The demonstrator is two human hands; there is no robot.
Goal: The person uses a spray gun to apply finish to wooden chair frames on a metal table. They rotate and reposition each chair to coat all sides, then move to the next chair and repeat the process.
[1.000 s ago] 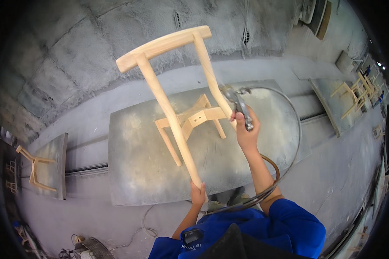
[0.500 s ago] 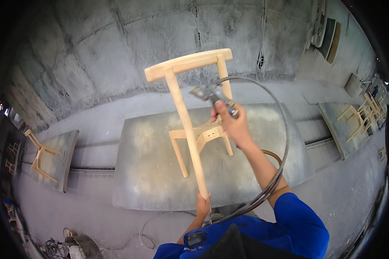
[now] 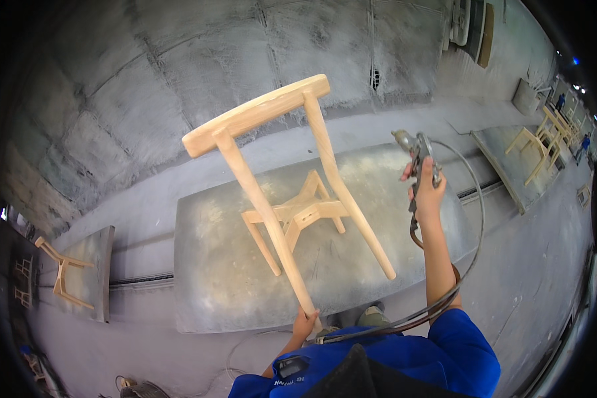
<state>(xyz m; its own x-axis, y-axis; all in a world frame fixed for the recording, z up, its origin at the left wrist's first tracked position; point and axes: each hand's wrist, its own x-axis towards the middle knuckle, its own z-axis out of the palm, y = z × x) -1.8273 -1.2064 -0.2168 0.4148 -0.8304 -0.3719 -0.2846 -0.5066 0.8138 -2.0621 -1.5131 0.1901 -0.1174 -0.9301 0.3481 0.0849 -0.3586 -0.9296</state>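
Note:
An unfinished pale wooden chair frame (image 3: 292,192) hangs tilted over a grey, overspray-coated work table (image 3: 205,285). Its curved backrest points up and away from me, and the short front legs point toward the table. My left hand (image 3: 305,323) grips the foot of one long back leg at the table's near edge. My right hand (image 3: 426,189) is raised to the right of the frame, holding a metal spray gun (image 3: 414,151) apart from the wood. A dark hose (image 3: 444,292) loops from the gun down past my blue sleeve.
Grey coated walls stand behind the table. Another chair frame (image 3: 60,275) lies on a small platform at the left. More chair frames (image 3: 540,142) rest on a table at the far right, with a person in blue beyond them. A cable lies on the floor near my feet.
My right hand with the spray gun has swung away from the chair frame to the right. The frame has tilted, its backrest now leaning left. My left hand keeps its grip on the leg.

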